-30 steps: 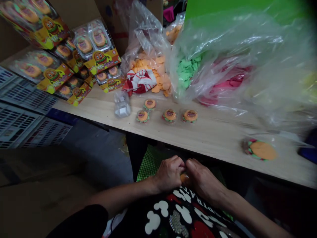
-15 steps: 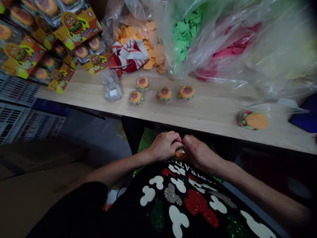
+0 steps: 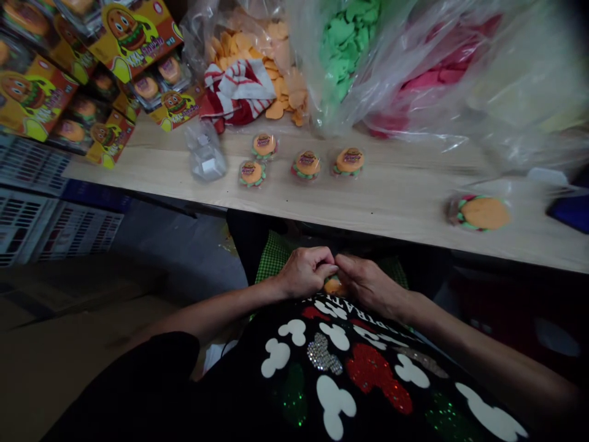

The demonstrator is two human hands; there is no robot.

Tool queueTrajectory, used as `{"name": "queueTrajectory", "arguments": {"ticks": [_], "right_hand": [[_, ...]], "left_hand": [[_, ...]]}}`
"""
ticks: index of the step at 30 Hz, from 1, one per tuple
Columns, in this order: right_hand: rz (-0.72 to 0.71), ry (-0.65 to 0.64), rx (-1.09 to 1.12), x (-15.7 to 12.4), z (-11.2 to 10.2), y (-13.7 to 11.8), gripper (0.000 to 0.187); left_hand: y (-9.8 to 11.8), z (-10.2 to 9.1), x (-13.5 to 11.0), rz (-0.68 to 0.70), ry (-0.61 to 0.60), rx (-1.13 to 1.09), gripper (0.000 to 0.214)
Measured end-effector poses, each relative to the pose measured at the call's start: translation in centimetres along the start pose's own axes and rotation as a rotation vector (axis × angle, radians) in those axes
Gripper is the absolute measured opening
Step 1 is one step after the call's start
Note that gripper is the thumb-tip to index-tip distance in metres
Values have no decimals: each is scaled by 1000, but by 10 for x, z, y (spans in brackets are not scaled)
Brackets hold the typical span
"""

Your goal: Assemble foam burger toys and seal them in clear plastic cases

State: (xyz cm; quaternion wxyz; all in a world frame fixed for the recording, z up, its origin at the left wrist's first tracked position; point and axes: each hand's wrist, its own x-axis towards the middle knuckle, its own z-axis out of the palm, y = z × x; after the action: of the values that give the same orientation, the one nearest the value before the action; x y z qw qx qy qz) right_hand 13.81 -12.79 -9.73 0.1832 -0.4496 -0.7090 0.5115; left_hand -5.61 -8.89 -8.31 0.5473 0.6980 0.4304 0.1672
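Observation:
Below the table's front edge, over my lap, my left hand (image 3: 304, 271) and my right hand (image 3: 368, 283) are pressed together, fingers curled. Between them shows a small orange burger-shaped piece (image 3: 334, 286), mostly hidden by the fingers. On the wooden table (image 3: 396, 202) lie several small wrapped burger toys (image 3: 307, 166) in a loose row, and a larger burger-shaped one (image 3: 483, 212) in clear wrap lies to the right. A small clear plastic blister (image 3: 205, 158) sits left of the row.
Clear bags at the table's back hold orange pieces (image 3: 276, 67), green pieces (image 3: 346, 49) and pink pieces (image 3: 437, 80). A red-and-white striped cloth (image 3: 239, 86) lies by the orange bag. Yellow carded burger packs (image 3: 133, 37) are stacked at the left. White crates (image 3: 41, 215) stand below.
The view has tilted down and closer, so the table sits higher in frame. My hands stay together over my lap, working the small orange piece.

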Motion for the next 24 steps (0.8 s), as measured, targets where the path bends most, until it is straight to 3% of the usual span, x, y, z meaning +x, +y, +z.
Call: {"name": "queueTrajectory", "arguments": {"ticks": [4, 8, 16, 20, 24], "right_hand": [[160, -4, 276, 0, -13, 3, 43], [200, 49, 452, -11, -21, 0, 39], [204, 155, 587, -15, 5, 6, 41], [229, 351, 658, -2, 7, 13, 41], [169, 463, 576, 17, -16, 1, 35]], "left_hand": [[-2, -8, 9, -142, -37, -217, 18], [-3, -21, 15, -247, -53, -486, 32], [-32, -24, 17, -428, -154, -911, 46], [-33, -13, 16, -379, -223, -1074, 58], [-12, -6, 21, -291, -346, -1270, 63]]}}
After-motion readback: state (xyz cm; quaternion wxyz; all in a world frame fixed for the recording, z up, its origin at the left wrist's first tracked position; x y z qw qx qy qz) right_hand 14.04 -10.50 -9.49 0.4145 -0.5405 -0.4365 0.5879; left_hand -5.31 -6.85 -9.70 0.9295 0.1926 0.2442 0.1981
